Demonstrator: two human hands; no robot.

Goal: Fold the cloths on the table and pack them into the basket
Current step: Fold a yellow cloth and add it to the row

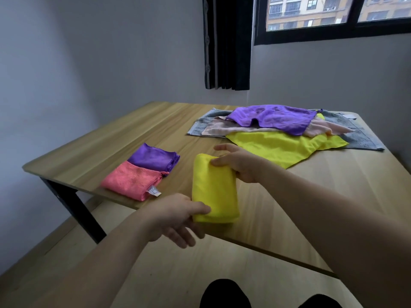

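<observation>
- On the near edge of the wooden table (pixel 289 196), a folded yellow cloth (pixel 214 192) is held at both ends, its long axis running from the person outward.
- Left hand (pixel 178 216): thumb lies on top of the cloth's near end, with the fingers reaching beneath it past the table edge. A pinch grip on the near end.
- Right hand (pixel 239 164): fingers curl over the cloth's far right corner, palm toward the cloth. It holds the far end.
- Key relation: the bundle lies directly between the two hands, left at the near end and right at the far end. Each hand is equally well placed; judged from this, the bundle can be shifted sideways without re-gripping.
- To the left of the held bundle, well apart, lie two finished pieces side by side and touching: a folded pink cloth (pixel 131 180) nearer the table edge and a folded purple cloth (pixel 154 157) beyond it.
- Judgement: the likely destination for the yellow bundle is beside that pair, which favours a leftward carry.
- Far right of the table: an unfolded pile consisting of a purple cloth (pixel 278 118) on top, a pale pink cloth (pixel 233 128), a spread yellow cloth (pixel 280 145) and a grey towel (pixel 360 134) beneath.
- Containers: no basket is visible in this view; its position and contents cannot be reported.
- Progress, as judged: three pieces folded, four awaiting folding, none packed.
</observation>
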